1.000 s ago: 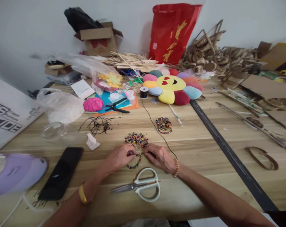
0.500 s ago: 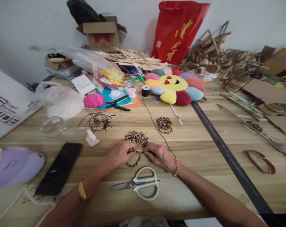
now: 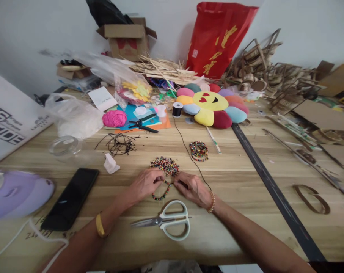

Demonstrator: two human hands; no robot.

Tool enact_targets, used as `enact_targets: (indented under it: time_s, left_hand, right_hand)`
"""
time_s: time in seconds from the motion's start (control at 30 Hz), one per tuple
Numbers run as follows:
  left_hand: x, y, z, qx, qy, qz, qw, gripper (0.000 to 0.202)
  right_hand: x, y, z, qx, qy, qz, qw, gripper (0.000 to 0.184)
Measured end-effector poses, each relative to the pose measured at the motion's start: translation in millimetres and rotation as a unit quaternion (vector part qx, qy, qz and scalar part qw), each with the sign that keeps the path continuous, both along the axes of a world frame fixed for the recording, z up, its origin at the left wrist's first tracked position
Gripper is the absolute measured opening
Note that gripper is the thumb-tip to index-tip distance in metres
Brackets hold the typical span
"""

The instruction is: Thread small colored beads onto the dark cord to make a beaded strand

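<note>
Both my hands rest on the wooden table [image 3: 245, 178] just below a heap of loose coloured beads [image 3: 164, 166]. My left hand [image 3: 145, 184] pinches one end of a short beaded strand [image 3: 162, 193] that loops down between the hands. My right hand [image 3: 191, 187] pinches the other end, where a thin black cord [image 3: 186, 146] leads off to a black spool [image 3: 177, 109]. White-handled scissors [image 3: 168, 220] lie shut just in front of my hands. A pile of finished bead bracelets [image 3: 198, 150] sits beyond my right hand.
A black phone [image 3: 71, 199] lies at left near a purple object [image 3: 16, 193], a glass lid [image 3: 64, 145], cord scraps [image 3: 117, 143] and a tissue [image 3: 110, 165]. A flower cushion [image 3: 213, 106], pliers [image 3: 142, 124] and a pink ball [image 3: 114, 118] lie behind; a long black strip [image 3: 274, 185] runs at right.
The camera has tilted slightly, shifting the scene. My hands stay together at the strand, the left hand's fingers edging a little closer to the bead heap.
</note>
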State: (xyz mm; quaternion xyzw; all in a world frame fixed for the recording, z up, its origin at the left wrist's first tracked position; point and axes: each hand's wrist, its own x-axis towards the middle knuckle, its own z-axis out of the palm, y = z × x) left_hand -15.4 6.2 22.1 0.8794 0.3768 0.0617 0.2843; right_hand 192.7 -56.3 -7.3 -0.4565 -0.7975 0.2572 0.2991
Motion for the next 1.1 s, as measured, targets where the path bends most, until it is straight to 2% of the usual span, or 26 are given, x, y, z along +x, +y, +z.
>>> enact_targets:
  time_s: [0.3, 0.53, 0.83, 1.1]
  left_hand:
    - [-0.7, 1.9, -1.7, -0.014, -0.053, 0.021, 0.998, 0.017]
    - [-1.5, 3.6, -0.8, -0.019, -0.035, 0.014, 0.999, 0.018]
    - [-3.7, 5.9, -6.7, -0.022, -0.042, 0.01, 0.999, 0.017]
    - [-0.1, 1.4, -1.0, -0.013, -0.013, 0.0, 1.0, 0.02]
  right_hand:
    - [0.5, 0.0, 1.9, -0.008, -0.005, 0.0, 1.0, 0.013]
    - [0.2, 0.3, 2.9, -0.012, -0.008, 0.0, 1.0, 0.014]
    - [-0.1, -0.3, 3.3, -0.019, -0.007, -0.004, 1.0, 0.012]
    - [-0.2, 0.8, 2.2, -0.018, -0.007, -0.006, 1.0, 0.013]
